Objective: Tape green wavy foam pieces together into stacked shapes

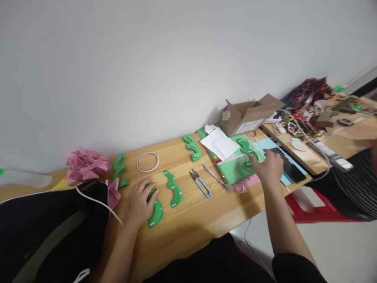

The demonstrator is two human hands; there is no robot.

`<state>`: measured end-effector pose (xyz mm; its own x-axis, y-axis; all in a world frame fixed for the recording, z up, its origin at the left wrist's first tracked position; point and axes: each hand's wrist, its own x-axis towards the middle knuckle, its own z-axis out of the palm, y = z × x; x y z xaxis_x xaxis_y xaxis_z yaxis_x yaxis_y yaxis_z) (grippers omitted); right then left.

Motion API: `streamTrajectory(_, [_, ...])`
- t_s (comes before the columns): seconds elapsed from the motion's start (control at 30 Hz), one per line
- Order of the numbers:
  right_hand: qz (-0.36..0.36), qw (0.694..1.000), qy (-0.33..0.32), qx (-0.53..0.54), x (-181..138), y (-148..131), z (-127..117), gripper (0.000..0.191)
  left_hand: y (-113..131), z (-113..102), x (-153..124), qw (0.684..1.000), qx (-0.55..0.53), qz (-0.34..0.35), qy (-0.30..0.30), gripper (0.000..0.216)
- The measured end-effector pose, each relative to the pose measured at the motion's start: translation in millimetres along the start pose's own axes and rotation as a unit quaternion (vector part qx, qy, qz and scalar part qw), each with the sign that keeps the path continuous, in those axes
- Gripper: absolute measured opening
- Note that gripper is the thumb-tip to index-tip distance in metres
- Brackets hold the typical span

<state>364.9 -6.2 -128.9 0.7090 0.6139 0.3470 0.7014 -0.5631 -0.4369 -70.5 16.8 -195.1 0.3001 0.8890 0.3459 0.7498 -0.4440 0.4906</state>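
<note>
Your left hand (142, 202) rests unclenched on a wavy green paper-like strip (157, 215), likely light, flexible; pinch its edges. Your right hand's (271, 167) grip I can't tell.

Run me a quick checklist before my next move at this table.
1. Left hand on the nearest wavy green piece: ok, the fingers lie over its upper part.
2. Neighbouring green piece free of the hands: ok, it lies just right of that one.
3. Right hand gripping the green pieces on the green packet: cannot tell, fingers hide the contact.
4. Blue-handled snips clear of both hands: ok, they lie between them.
5. Cardboard box shut: not ok, its flaps stand open.
</note>
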Motion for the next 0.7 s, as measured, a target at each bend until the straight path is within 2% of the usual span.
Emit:
streamTrajectory(0.13, [0.046,0.997,-0.047,0.039,9,11,11,0.057,-1,-1,0,1.0,-0.006,0.006,0.001,0.022])
streamTrajectory(0.3, [0.1,0.985,-0.027,0.14,5,13,18,0.044,0,-2,1,1.0,-0.002,0.001,-0.009,0.023])
streamTrajectory(0.37, [0.119,0.971,-0.022,0.206,0,12,14,0.048,2,-4,2,1.0,-0.013,-0.02,-0.01,0.023])
streamTrajectory(0.47, [0.13,0.944,-0.031,0.302,-21,-1,2,0.058,9,-8,3,0.996,-0.059,-0.066,0.006,0.025])
streamTrajectory(0.53, [0.122,0.924,-0.053,0.358,-43,-19,-8,0.058,20,-12,5,0.992,-0.086,-0.094,0.024,0.025])
streamTrajectory(0.6, [0.117,0.867,-0.091,0.475,-70,-45,-15,0.052,36,-16,9,0.986,-0.111,-0.119,0.037,0.023])
streamTrajectory(0.63, [0.107,0.85,-0.128,0.5,-84,-59,-17,0.047,47,-18,12,0.982,-0.13,-0.133,0.037,0.024])
streamTrajectory(0.67, [0.092,0.838,-0.158,0.514,-99,-73,-18,0.042,59,-19,16,0.957,-0.225,-0.181,0.036,0.023])
streamTrajectory(0.7, [0.066,0.832,-0.188,0.517,-112,-87,-16,0.036,71,-19,20,0.905,-0.352,-0.237,0.025,0.024])
